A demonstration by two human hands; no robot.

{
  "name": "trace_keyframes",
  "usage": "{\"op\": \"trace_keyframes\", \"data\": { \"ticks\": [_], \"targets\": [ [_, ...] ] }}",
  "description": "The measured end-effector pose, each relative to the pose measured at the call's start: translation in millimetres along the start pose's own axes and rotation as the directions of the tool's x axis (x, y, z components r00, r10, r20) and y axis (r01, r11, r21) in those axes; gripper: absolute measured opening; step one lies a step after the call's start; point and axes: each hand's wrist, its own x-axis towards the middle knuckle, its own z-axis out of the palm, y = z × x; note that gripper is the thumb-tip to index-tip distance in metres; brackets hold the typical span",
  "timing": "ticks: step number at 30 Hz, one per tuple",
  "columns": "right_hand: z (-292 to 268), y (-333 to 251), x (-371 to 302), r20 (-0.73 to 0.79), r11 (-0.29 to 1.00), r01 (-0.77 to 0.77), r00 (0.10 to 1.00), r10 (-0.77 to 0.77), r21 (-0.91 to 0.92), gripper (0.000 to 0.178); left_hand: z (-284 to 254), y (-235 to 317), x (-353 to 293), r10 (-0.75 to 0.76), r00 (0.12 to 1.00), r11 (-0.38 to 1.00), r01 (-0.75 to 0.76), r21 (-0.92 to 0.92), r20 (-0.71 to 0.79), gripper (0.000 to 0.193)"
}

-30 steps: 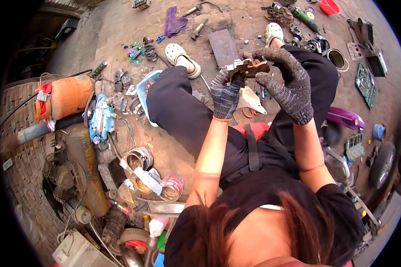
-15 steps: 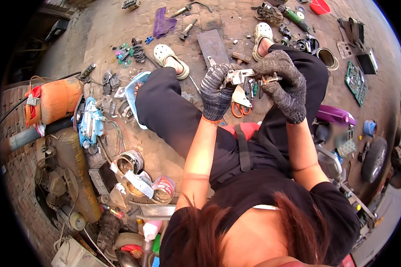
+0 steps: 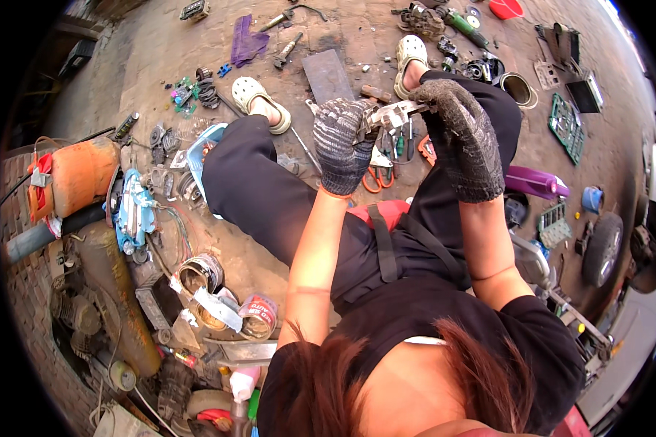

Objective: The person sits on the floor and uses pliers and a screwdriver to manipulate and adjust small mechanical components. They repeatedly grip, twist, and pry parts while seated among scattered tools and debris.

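Note:
I hold a small silvery metal part (image 3: 395,115) with arms and gaps above my lap. My left hand (image 3: 342,142), in a grey knit work glove, is closed around the part's left end. My right hand (image 3: 463,138), gloved alike, has its fingers bent at the part's right end, and the back of the glove hides the fingertips. Below the part, on the ground between my legs, lie orange-handled scissors (image 3: 375,179), a green-handled tool (image 3: 400,145) and another orange-handled tool (image 3: 427,150).
A wooden-handled hammer (image 3: 375,93) and a flat metal plate (image 3: 328,76) lie ahead. On the left are a blue plastic basket (image 3: 198,156), an orange tank (image 3: 84,178) and open cans (image 3: 258,316). A purple bottle (image 3: 533,182), a green tool case (image 3: 566,129) and a wheel (image 3: 603,250) are on the right.
My right hand has turned, its back now covering its fingers. The small copper-coloured piece seen at it before is out of sight. The view has shifted slightly to the right.

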Motion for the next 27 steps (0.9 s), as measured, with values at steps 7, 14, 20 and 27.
{"op": "trace_keyframes", "data": {
  "ticks": [7,14,20,27],
  "targets": [
    [-1,6,-32,0.147,0.331,-0.386,0.811,0.566,0.861,0.064,-7,-6,6,0.261,0.965,0.917,-0.251,0.310,0.008,0.027],
    [-13,33,-75,0.055,0.742,-0.568,0.806,0.590,0.356,0.041,-8,-5,16,0.432,0.893,0.812,-0.447,0.376,0.128,0.035],
    [-10,14,-46,0.001,0.959,-0.245,0.969,0.247,0.143,0.024,9,-16,17,0.269,0.948,0.871,-0.314,0.378,0.168,0.047],
    [-2,17,-44,0.166,0.806,-0.470,0.882,0.441,0.360,0.030,25,-22,-14,-0.619,0.781,0.688,0.590,-0.423,0.084,0.048]
  ]
}}
